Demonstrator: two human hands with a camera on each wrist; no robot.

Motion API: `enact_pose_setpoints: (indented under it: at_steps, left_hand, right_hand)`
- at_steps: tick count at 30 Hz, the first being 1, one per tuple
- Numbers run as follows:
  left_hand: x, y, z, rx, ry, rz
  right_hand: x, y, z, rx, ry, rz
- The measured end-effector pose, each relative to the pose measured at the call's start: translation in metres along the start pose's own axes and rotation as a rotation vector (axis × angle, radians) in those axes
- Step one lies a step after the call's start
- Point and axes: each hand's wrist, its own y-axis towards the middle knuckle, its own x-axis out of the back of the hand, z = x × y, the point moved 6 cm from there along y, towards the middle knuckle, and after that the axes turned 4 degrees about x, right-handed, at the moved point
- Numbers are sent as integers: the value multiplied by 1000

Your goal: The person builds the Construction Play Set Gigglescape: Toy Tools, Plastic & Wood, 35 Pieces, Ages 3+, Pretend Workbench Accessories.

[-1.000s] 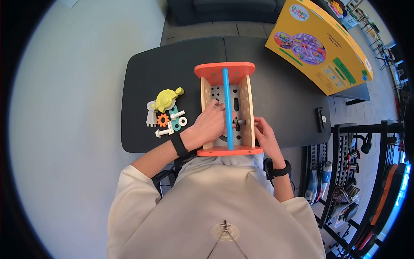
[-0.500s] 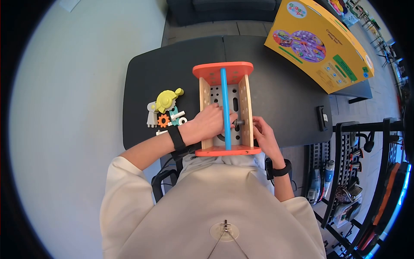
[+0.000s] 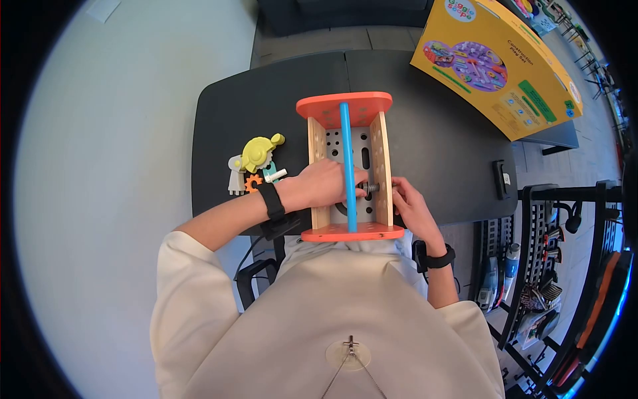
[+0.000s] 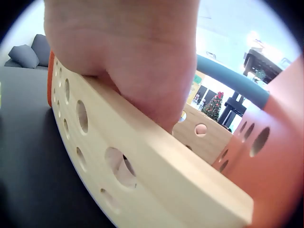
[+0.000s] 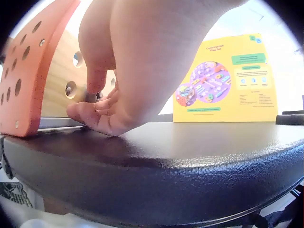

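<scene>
The step in hand seems to be working the bolt through a hole in the right panel of the toy frame, and it probably goes best with the shank square to the wood, one hand steadying its inner end while the other turns or feeds from outside in small, even moves. A light hold should let the threads find their way; a push at a slant could make the bolt bind or tip. The left hand reaches over the left panel, its wrist side against the top edge, so the person would do well to shift no weight onto that board. Inside the frame its thumb and forefinger appear to pinch the dark inner end of the bolt, partly hidden behind the blue bar; how firmly, one cannot tell. The right hand is outside the right panel, low by the table, thumb and curled fingers closed round a grey end at the hole. The bolt thus lies between the two grips, roughly level, its threaded length showing inside the panel, just beside the left fingertips and across the wood from the right ones
</scene>
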Motion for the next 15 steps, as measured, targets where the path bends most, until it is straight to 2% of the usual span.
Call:
enact_pose_setpoints:
  at_steps: [8, 10, 15]
  left_hand:
    - [-1, 2, 0, 45, -28, -9]
    - [0, 2, -1, 55, -24, -9]
    - [5, 1, -4, 118, -45, 20]
  right_hand:
    - [3, 6, 3, -28, -72, 23]
    - [4, 7, 5, -103, -146, 39]
    - [4, 2, 9, -96, -25, -30]
